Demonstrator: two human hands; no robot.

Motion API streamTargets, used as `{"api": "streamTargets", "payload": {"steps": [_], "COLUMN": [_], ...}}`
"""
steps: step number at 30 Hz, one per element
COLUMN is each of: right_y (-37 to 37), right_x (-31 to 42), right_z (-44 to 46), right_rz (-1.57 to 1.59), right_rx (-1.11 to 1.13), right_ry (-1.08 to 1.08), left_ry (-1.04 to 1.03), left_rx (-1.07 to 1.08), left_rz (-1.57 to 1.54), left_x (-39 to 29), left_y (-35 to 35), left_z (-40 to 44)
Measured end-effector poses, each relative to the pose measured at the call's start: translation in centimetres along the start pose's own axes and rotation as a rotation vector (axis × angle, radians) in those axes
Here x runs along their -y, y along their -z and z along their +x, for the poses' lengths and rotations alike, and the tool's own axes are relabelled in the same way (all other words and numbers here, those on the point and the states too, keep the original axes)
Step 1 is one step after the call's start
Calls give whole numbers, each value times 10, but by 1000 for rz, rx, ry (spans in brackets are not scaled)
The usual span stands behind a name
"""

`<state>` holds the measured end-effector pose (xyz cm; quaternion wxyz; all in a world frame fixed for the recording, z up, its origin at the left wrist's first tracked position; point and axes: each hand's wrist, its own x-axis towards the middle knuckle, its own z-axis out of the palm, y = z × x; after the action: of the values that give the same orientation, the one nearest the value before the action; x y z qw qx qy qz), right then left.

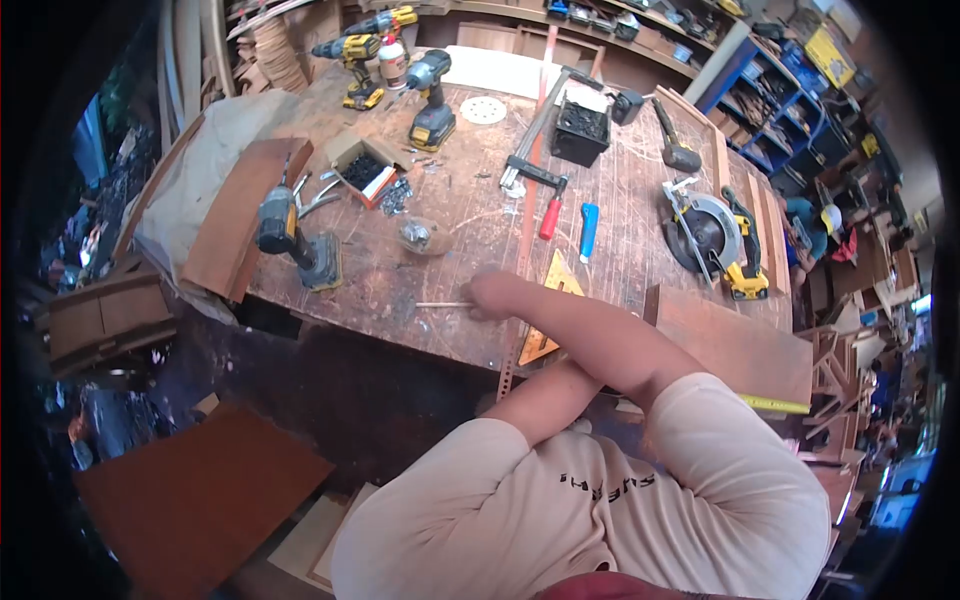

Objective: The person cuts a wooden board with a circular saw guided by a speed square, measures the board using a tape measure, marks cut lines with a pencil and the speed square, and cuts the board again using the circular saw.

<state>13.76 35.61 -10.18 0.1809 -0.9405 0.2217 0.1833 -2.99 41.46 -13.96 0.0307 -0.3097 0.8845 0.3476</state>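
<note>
My right hand is at the front part of the workbench, its fingers closed on a thin pencil-like stick that points left. My left forearm crosses beneath my right arm, which hides my left hand. An orange speed square lies partly under my right forearm, beside a long perforated metal strip. Just beyond my right hand is a clear bag of small hardware. A blue utility knife and a red-handled bar clamp lie farther back.
Cordless drills stand at the left and back of the workbench. An open box of screws sits between them. To the right are a circular saw, a mallet and a wooden board. Another person is beyond.
</note>
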Motion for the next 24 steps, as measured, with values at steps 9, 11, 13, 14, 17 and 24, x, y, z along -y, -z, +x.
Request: {"api": "streamTargets", "payload": {"steps": [9, 11, 13, 14, 17, 24], "right_y": [-14, -2, 11, 11, -9, -166], "right_x": [-16, -27, -40, -51, -88, -190], "right_z": [14, -19, -85, -123, -257, -585], "right_rz": [-18, 47, 241, 322, 493, 428], "right_rx": [115, -59, -337, -478, -887, -1310], "right_ry": [22, 101, 90, 86, -325, -1326], "left_ry": [21, -28, -124, -171, -83, 147], "left_rx": [-44, -102, -215, -212, 194, 307], "left_rz": [30, 67, 70, 40, -186, -280], "left_x": [21, 30, 36, 31, 22, -5], "left_y": [-11, -9, 4, 7, 17, 32], "left_z": [-21, -2, 12, 19, 39, 20]}}
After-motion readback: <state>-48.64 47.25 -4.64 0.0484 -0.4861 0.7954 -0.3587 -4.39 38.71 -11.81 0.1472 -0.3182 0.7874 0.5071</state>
